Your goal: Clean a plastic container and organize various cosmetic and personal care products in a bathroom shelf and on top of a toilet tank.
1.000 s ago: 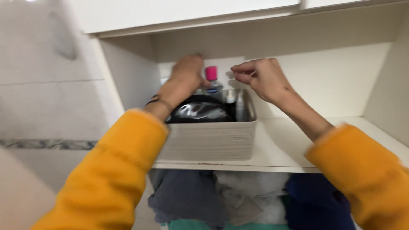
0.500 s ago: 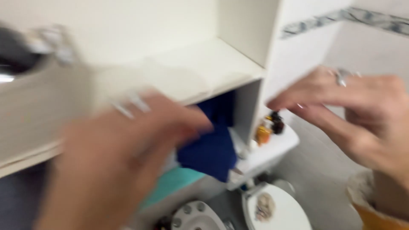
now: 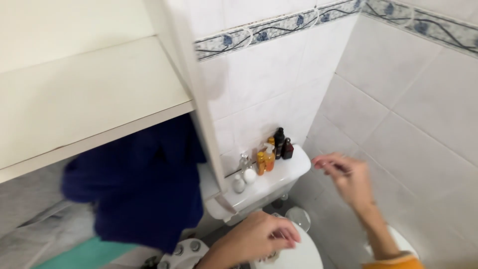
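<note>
From my head camera, looking down past the cupboard: my right hand (image 3: 346, 175) hangs in the air in front of the tiled corner wall (image 3: 398, 99), just right of the toilet tank (image 3: 279, 174). Its fingers (image 3: 326, 162) are drawn together and point left toward the tank, and something thin seems to sit between them, but the blur keeps me from telling what it is, or whether I truly grip anything. My orange sleeve (image 3: 393, 261) shows at the bottom edge.

My left hand (image 3: 261, 239) is low in the picture, over the white toilet lid (image 3: 298, 256). It is loosely curled, fingers bent inward with the tips near each other; I cannot tell whether it holds anything.

On top of the tank stands a small cluster of bottles: a dark bottle (image 3: 280, 142) at the back, a smaller dark red bottle (image 3: 288, 149) just beside it, and two amber bottles (image 3: 266, 159) in front of them. Further left along the tank top are a small clear bottle (image 3: 244, 162) and two white rounded things (image 3: 244, 180). My right hand is nearest to the dark bottles but apart from them.

To the left, the white shelf (image 3: 89, 94) of the cupboard fills the upper corner, and under it hangs dark blue cloth (image 3: 144, 184), with grey cloth (image 3: 35, 224) and a teal strip (image 3: 84, 254) below.
</note>
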